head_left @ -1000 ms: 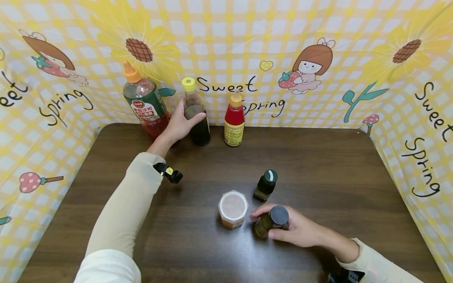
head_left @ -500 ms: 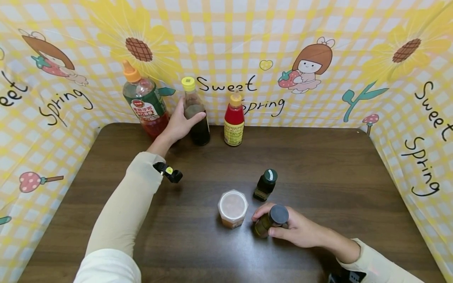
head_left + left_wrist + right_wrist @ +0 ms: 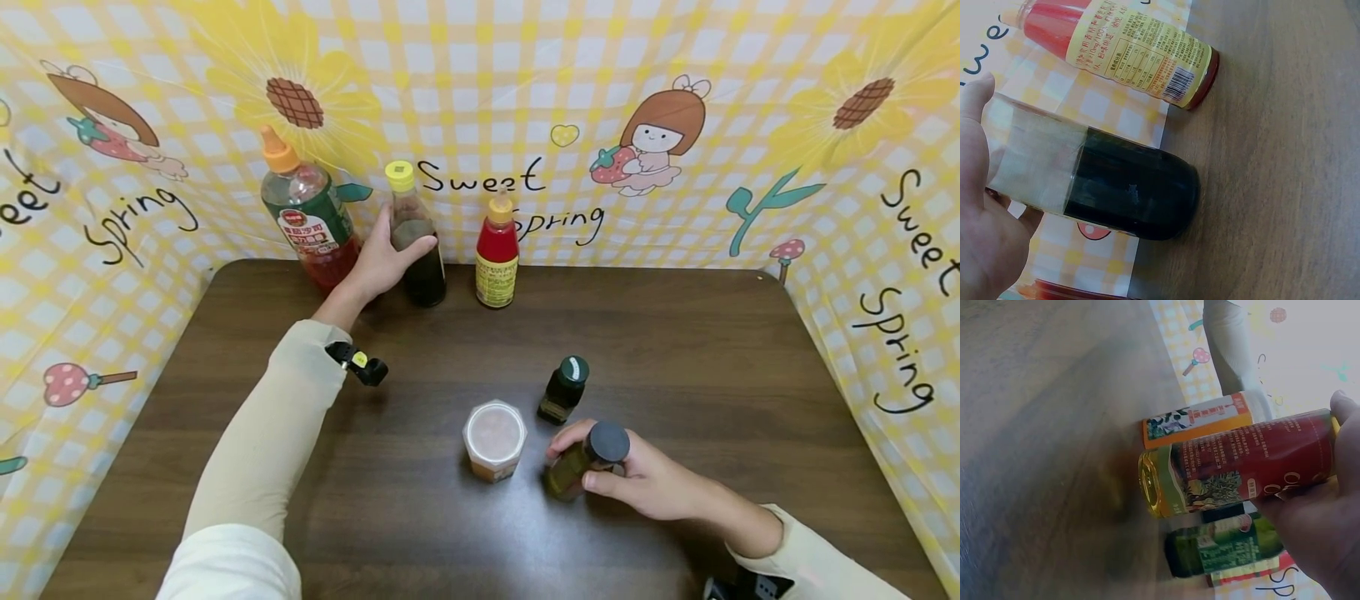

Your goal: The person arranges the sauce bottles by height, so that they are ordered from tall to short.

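At the back of the table, my left hand (image 3: 386,262) grips a dark sauce bottle (image 3: 424,275) with a yellow cap, thumb across its front. The left wrist view shows this sauce bottle (image 3: 1129,181) upright, about half full. My right hand (image 3: 652,479) holds an oil bottle (image 3: 568,473) with a black cap, fingers round its far side and thumb on the near side. In the right wrist view the oil bottle (image 3: 1229,462) shows a red label with an olive-tree picture and a golden base. A clear-lidded jar (image 3: 495,437) stands just left of it.
A small dark green bottle (image 3: 564,390) stands behind the oil bottle. Along the back are a large ketchup bottle (image 3: 311,221), left of my left hand, and a red sauce bottle (image 3: 497,262) with a yellow label. Patterned cloth (image 3: 645,225) rises behind the brown table (image 3: 660,333).
My right hand has shifted a little right and away from me with the oil bottle, widening the gap to the jar. My left hand keeps its grip on the dark sauce bottle.
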The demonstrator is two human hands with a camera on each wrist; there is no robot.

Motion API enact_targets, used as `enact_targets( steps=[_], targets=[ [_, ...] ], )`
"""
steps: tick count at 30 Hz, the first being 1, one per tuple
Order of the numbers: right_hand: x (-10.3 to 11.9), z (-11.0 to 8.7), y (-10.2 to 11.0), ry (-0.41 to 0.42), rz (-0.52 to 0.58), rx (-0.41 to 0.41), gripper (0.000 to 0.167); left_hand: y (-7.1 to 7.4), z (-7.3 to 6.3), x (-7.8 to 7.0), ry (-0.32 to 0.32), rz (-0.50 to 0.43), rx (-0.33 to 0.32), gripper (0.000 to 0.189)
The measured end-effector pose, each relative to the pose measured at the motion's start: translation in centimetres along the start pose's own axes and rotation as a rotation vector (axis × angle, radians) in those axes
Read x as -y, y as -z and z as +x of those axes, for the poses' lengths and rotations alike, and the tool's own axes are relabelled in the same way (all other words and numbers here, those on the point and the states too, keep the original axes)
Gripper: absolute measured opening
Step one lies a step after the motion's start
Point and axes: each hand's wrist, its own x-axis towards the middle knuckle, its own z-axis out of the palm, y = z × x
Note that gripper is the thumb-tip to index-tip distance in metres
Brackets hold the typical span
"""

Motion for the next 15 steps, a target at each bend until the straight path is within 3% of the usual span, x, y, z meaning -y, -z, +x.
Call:
enact_targets(
  steps=[2,6,11,15],
  targets=[
    [0.3,-0.2,0.4,-0.011,-0.006,-0.004,0.047,0.0,0.4,1.0,-0.006,0.004,-0.004,0.064],
    [0.8,-0.4,1.1,-0.02,-0.019,-0.024,0.047,0.0,0.6,1.6,-0.018,0.007,-0.009,0.064],
    [1.5,-0.6,2.3,-0.018,0.04,-0.044,0.04,0.1,0.5,1.6,-0.022,0.006,-0.011,0.064],
    [1.8,-0.7,3.4,-0.004,0.131,-0.058,0.037,0.1,0.2,0.6,-0.004,0.002,-0.002,0.064]
  ],
)
